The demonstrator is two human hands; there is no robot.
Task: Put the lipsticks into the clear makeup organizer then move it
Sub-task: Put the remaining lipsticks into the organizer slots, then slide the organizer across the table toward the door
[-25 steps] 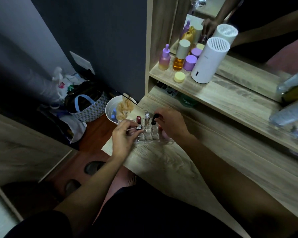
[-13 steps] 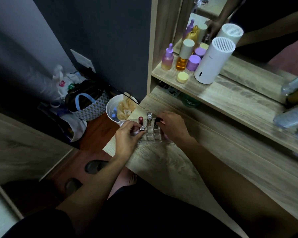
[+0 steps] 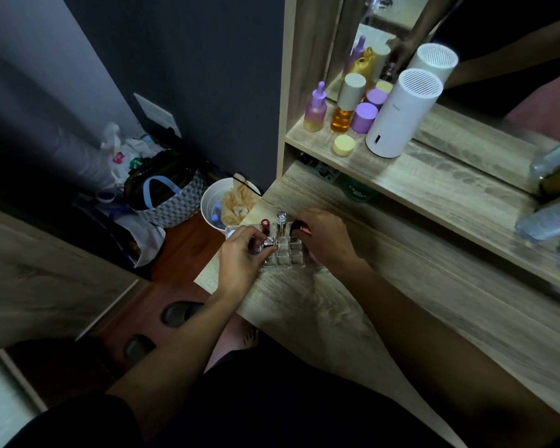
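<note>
The clear makeup organizer (image 3: 283, 258) sits near the left end of the wooden desk (image 3: 353, 305). A dark red lipstick (image 3: 265, 225) and a silver-capped lipstick (image 3: 281, 220) stand upright in its back cells. My left hand (image 3: 241, 258) pinches a silver lipstick (image 3: 268, 242) over a cell at the organizer's left side. My right hand (image 3: 324, 239) holds a black lipstick (image 3: 297, 228) tilted at the organizer's back right corner. Its lower end is hidden by my fingers.
The shelf (image 3: 417, 176) above the desk carries a pink dropper bottle (image 3: 316, 109), an amber bottle (image 3: 345, 106), purple and yellow jars and a white cylinder (image 3: 398, 114), backed by a mirror. On the floor at left stand a white bin (image 3: 222, 202) and a checked bag (image 3: 170, 197).
My right hand has lowered the black lipstick toward the organizer's back right cell. My left hand stays at the organizer's left side with the silver lipstick.
</note>
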